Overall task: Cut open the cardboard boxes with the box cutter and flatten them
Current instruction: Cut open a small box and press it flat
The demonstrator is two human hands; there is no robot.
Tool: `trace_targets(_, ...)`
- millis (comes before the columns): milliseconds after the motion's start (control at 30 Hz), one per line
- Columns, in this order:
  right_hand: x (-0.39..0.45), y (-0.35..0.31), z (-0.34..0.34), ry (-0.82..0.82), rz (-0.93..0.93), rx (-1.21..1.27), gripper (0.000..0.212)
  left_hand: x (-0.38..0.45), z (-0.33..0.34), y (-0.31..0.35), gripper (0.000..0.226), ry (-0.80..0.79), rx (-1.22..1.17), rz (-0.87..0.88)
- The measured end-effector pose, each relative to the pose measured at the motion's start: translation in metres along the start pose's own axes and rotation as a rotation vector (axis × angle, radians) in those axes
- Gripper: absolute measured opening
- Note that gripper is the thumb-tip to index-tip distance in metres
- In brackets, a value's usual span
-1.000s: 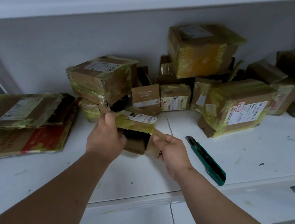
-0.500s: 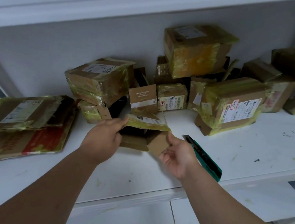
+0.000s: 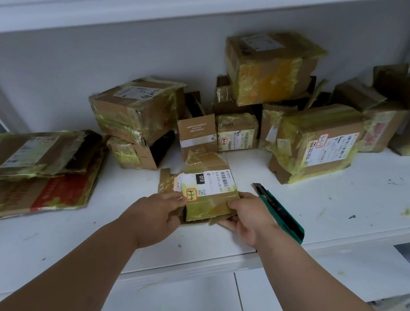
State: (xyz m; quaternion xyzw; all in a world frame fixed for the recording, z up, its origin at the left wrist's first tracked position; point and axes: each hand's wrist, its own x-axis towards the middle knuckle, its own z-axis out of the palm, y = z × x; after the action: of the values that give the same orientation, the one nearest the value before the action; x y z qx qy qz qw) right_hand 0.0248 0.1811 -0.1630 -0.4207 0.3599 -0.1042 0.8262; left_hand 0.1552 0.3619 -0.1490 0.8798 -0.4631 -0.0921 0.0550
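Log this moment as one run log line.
small box flattened on shelf | left hand, right hand holding it | box cutter idle

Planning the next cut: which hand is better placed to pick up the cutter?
Probably the right hand: the cutter lies on the shelf just beside it. The left hand is across the flattened box.

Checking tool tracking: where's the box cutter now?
In the head view, the box cutter lies untouched on the white shelf, just right of the right hand.
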Motion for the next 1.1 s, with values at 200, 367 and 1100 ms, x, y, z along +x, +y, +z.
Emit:
trace_targets(200,0.004,0.004,-0.001,0.126,-0.182,-0.406,0.031,0.005,0.008,0.007,0.040,0.114,-0.087,-0.022)
trace_targets(367,0.008,0.004,-0.004,0.195,-0.348,-0.949,0.038,0.012,0.011,0.015,0.061,0.015,0.004,-0.090)
trace_targets(1100,0.033,0.004,-0.002,0.071,-0.676,-1.912,0.040,0.044,0.022,0.016,0.061,0.022,0.063,-0.178)
